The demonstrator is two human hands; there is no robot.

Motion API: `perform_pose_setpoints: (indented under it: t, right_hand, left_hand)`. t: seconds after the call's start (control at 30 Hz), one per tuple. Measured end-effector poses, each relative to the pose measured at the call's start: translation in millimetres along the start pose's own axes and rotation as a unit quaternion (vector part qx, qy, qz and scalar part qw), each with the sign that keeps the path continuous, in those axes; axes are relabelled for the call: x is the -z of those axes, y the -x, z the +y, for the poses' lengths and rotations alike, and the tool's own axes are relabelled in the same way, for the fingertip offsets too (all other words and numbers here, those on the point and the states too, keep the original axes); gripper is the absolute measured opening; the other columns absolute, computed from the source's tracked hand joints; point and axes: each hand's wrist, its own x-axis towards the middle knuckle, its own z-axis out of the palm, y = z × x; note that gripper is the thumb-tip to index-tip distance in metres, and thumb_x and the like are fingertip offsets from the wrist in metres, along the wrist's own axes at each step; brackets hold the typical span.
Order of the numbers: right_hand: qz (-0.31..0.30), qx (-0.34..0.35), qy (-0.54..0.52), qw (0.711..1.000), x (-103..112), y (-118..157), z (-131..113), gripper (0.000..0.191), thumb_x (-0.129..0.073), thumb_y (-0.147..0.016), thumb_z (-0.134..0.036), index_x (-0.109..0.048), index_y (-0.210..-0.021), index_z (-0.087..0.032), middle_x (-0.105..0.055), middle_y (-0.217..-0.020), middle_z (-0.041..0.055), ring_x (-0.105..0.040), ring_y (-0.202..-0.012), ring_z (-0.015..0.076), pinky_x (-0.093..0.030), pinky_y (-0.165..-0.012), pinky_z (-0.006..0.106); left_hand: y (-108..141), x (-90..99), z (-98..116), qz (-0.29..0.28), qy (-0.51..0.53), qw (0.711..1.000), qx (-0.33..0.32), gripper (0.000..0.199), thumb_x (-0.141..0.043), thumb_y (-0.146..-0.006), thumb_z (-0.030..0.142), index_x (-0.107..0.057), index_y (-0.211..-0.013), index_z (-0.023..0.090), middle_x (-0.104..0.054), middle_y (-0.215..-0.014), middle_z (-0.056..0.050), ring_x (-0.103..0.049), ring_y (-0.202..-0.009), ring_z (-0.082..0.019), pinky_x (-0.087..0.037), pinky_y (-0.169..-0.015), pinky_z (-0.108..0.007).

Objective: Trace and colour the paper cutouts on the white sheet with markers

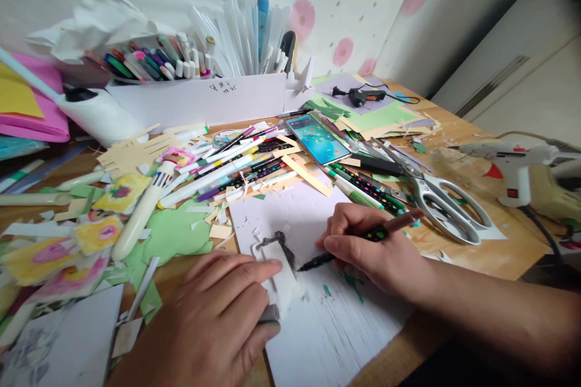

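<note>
My right hand (363, 248) is closed around a black brush-tip marker (372, 234) with coloured dots. The marker's dark tip touches or nearly touches the edge of a small white paper piece (280, 272). This piece lies on a white sheet (331, 320), with a black ink patch (284, 243) along its top and right edges. Pressing on the piece is the index finger of my left hand (222, 308). Between that hand's thumb and curled fingers sits a small grey cylindrical piece (269, 314), mostly hidden. Green marks and dark streaks show on the sheet.
Behind the sheet lie many markers (245, 175), paper strips and a phone (318, 137). Scissors (447, 205) and a white glue gun (517, 166) are at right, a black glue gun (365, 96) farther back. Green paper scraps (179, 232) cover the left. A white pen box (195, 102) stands behind.
</note>
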Motion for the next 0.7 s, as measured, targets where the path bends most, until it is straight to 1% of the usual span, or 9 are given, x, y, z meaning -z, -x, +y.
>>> perform_pose_setpoints:
  t: [0.2, 0.47, 0.57, 0.7]
  right_hand:
    - [-0.004, -0.007, 0.006, 1.0, 1.0, 0.9, -0.6, 0.023, -0.059, -0.077, -0.024, -0.045, -0.059, -0.019, -0.048, -0.053, -0.0036, -0.042, -0.047, 0.0084, -0.032, -0.044, 0.022]
    - [0.002, -0.004, -0.007, 1.0, 1.0, 0.6, -0.2, 0.022, -0.06, -0.077, -0.024, -0.047, -0.06, -0.019, -0.049, -0.053, -0.0036, -0.041, -0.047, 0.0088, -0.032, -0.045, 0.023]
    - [-0.01, -0.009, 0.004, 1.0, 0.1, 1.2, -1.8, 0.022, -0.06, -0.075, -0.024, -0.047, -0.058, -0.019, -0.047, -0.05, -0.0038, -0.04, -0.048, 0.0098, -0.031, -0.046, 0.024]
    - [-0.002, -0.003, 0.017, 1.0, -0.5, 2.7, -4.3, 0.021, -0.059, -0.076, -0.026, -0.047, -0.06, -0.02, -0.049, -0.053, -0.0028, -0.041, -0.05, 0.0109, -0.032, -0.047, 0.025]
  left_hand:
    - [0.2, -1.4, -0.7, 0.005, 0.002, 1.0, -0.008, 0.005, -0.057, -0.085, 0.026, -0.056, -0.088, 0.023, -0.066, -0.115, 0.001, -0.056, -0.101, -0.021, -0.037, -0.092, -0.038]
    - [-2.1, -1.8, -2.3, 0.015, -0.009, 1.0, -0.013, 0.01, -0.056, -0.086, 0.029, -0.059, -0.093, 0.022, -0.065, -0.116, 0.002, -0.056, -0.101, -0.02, -0.035, -0.092, -0.038]
    - [-1.8, -1.4, -2.2, 0.02, -0.011, 1.0, -0.018, 0.011, -0.056, -0.086, 0.029, -0.059, -0.095, 0.023, -0.065, -0.116, 0.003, -0.056, -0.101, -0.02, -0.034, -0.093, -0.037]
    - [-0.2, -0.5, -1.7, 0.018, -0.007, 1.0, -0.016, 0.015, -0.055, -0.087, 0.03, -0.06, -0.099, 0.023, -0.065, -0.115, 0.003, -0.055, -0.101, -0.02, -0.034, -0.094, -0.036]
